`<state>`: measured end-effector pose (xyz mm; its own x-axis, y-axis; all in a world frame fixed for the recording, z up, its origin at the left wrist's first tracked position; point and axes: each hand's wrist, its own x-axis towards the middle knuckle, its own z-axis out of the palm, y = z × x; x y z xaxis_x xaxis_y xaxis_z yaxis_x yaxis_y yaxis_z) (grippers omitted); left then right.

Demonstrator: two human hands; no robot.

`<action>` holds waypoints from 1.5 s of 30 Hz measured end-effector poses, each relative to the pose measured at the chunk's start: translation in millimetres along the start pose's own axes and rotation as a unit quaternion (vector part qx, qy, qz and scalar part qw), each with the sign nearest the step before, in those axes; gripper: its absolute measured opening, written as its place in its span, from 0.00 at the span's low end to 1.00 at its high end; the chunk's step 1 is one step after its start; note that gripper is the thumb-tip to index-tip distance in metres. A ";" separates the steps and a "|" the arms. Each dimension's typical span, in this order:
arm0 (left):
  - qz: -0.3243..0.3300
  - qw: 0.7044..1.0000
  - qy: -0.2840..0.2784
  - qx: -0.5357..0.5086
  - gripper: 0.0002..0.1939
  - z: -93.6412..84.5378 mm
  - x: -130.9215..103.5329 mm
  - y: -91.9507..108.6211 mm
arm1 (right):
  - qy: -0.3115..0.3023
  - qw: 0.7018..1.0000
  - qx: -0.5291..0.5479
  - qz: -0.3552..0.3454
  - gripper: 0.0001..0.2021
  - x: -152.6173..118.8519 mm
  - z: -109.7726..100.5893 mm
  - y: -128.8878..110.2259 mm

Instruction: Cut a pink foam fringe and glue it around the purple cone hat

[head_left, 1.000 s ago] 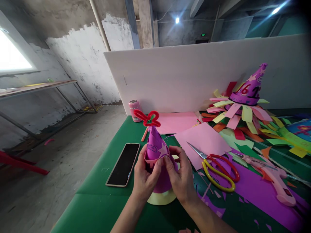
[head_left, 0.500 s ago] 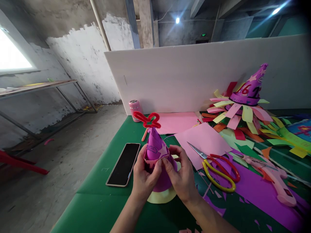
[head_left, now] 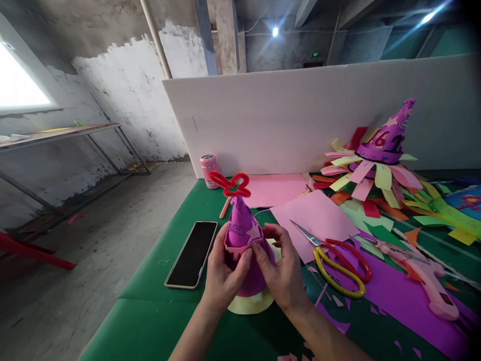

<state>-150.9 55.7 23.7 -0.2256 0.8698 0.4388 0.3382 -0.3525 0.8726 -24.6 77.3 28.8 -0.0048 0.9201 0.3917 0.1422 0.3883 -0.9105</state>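
A purple foam cone hat (head_left: pixel 240 228) with a red pipe-cleaner topper (head_left: pixel 230 183) stands on a pale yellow brim (head_left: pixel 251 304) on the green table (head_left: pixel 150 316). A pink paper strip (head_left: pixel 236 245) runs around its middle. My left hand (head_left: pixel 221 273) pinches that strip from the left, and my right hand (head_left: pixel 281 268) presses it from the right; both sets of fingertips meet on the strip at the front.
A black phone (head_left: pixel 192 253) lies left of the hat. Red-and-yellow scissors (head_left: pixel 336 260), pink sheets (head_left: pixel 315 218), a pink glue gun (head_left: pixel 432 283) and a finished purple hat (head_left: pixel 387 138) on coloured strips lie right. A white board (head_left: pixel 300 115) stands behind; a pink can (head_left: pixel 209 169) stands beside it.
Almost nothing: my fingertips shifted slightly along the pink strip, and the view drifted a touch. The hat stays in place.
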 end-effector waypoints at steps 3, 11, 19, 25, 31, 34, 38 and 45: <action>-0.001 1.000 -0.011 -0.021 0.29 -0.3 -0.7 1.0 | 0.003 1.000 -0.003 0.004 0.16 0.3 1.0 0.1; -0.006 0.999 0.034 0.014 0.26 7.3 2.7 7.7 | -0.015 0.999 0.028 0.018 0.14 0.2 -3.4 -3.5; -0.003 0.999 0.034 0.018 0.26 8.1 1.6 6.2 | -0.030 0.998 0.047 0.027 0.16 -0.3 -4.4 -5.2; -0.007 0.999 0.036 0.018 0.26 8.7 1.5 7.1 | -0.021 0.998 0.036 0.037 0.16 3.0 -1.8 -7.0; -0.006 0.999 0.037 0.023 0.26 9.6 1.2 8.4 | -0.032 0.993 0.088 0.066 0.16 2.9 -1.9 -7.8; -0.007 0.999 0.043 0.025 0.26 9.6 0.7 7.8 | -0.045 0.988 0.131 0.064 0.15 -0.1 -3.3 -4.7; -0.005 0.998 0.053 0.039 0.27 9.8 0.2 6.2 | 0.023 0.987 0.140 0.069 0.11 -2.4 -11.4 3.5; -0.014 0.996 0.076 0.043 0.30 15.3 1.6 8.8 | 0.052 0.990 0.097 0.090 0.10 0.2 -32.3 13.2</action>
<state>-134.3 59.3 28.8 -0.3700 0.8139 0.4478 0.4047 -0.2927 0.8664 9.3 80.9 21.2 0.1061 0.9688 0.2240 -0.0618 0.2312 -0.9709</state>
